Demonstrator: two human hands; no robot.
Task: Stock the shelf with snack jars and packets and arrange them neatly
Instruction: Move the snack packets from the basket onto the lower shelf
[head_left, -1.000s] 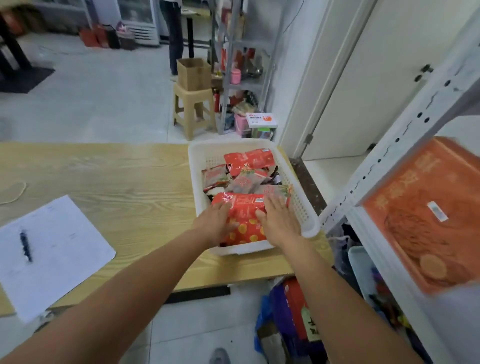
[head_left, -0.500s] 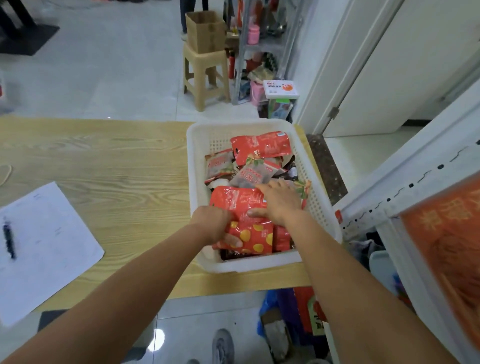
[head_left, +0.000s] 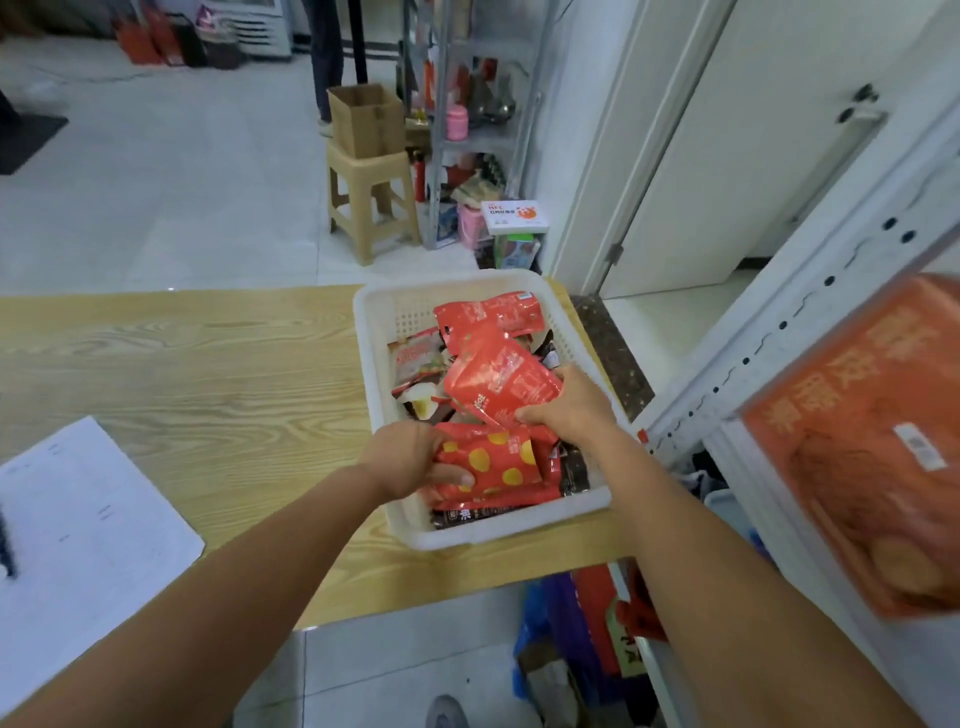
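Snack packets: left hand (head_left: 410, 457) gripping spotted red packet (head_left: 493, 462), right hand (head_left: 566, 410) pinching plain red pouch (head_left: 498, 382), inside white basket (head_left: 374, 332).

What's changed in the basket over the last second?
The right hand has lifted a plain red packet off the pile and tilted it up. The left hand has closed on the dotted packet, which was lying flat under both hands. The basket stays put on the table.

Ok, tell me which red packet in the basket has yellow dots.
The dotted packet at the basket's near end, gripped by the left hand. The red packets farther back, including the one in the right hand, show no dots.
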